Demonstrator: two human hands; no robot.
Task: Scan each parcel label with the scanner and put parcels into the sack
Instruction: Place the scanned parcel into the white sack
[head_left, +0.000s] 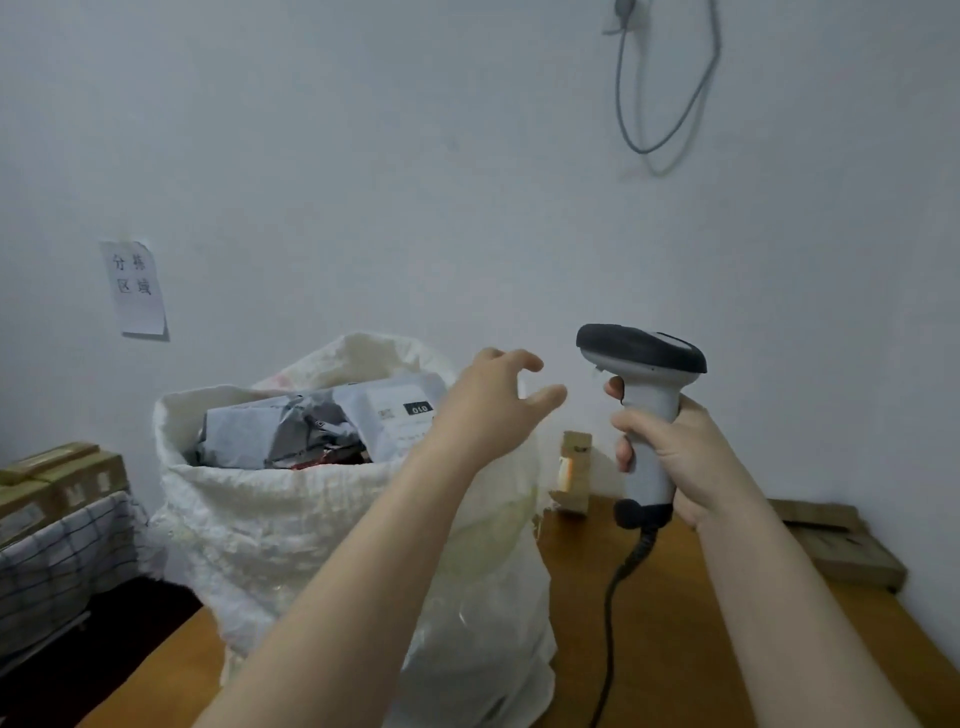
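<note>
Scanner (647, 395): grey handle, black head, held upright in my right hand (675, 457); black cord hangs from its base; 3 o'clock of the sack.
Sack (311, 519): white, woven, standing, mouth open.
Parcels (291, 431): grey mailers heaped in the mouth; white label (400, 415) at their 3 o'clock end.

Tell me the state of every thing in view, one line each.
Sack, upright, mouth open, holding parcels.
Parcels, piled inside the sack's mouth.
Scanner, upright, gripped by its handle.
Right hand, grips the scanner.
Left hand, open, empty, near the sack.
Cable, attached to the scanner, trailing down.
Small box, standing on end.
</note>
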